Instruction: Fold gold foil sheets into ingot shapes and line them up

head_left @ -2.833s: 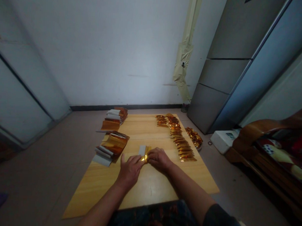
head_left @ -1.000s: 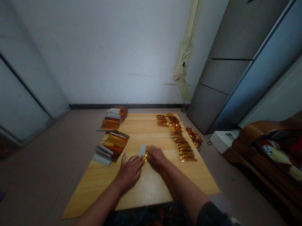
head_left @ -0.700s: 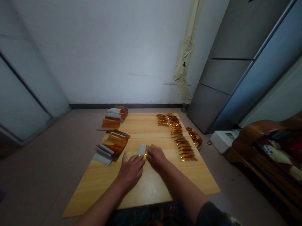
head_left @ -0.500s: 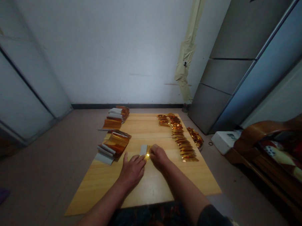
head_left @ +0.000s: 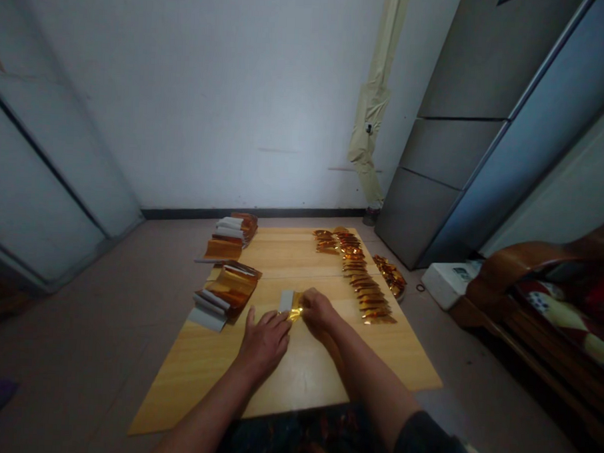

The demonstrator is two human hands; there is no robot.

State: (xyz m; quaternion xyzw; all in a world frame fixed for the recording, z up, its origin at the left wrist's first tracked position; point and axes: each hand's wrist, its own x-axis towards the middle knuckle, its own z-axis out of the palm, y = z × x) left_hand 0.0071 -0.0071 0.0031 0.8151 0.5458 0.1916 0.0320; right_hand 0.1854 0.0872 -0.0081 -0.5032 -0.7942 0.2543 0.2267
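Both hands meet on one gold foil sheet (head_left: 292,306) — left hand (head_left: 264,339) pressing flat, fingers spread; right hand (head_left: 318,310) grip pinching the sheet's edge.

Grey fridge (head_left: 465,160) standing against the back wall, right of the wooden board (head_left: 295,380). White scale (head_left: 447,281) on the floor beside a wooden armchair (head_left: 554,291)

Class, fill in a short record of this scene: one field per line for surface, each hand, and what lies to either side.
Surface: wooden board on the floor
Left hand: flat, fingers on the gold foil sheet
Right hand: pinching that sheet's edge
Left side: two stacks of foil sheets
Right side: row of folded gold pieces
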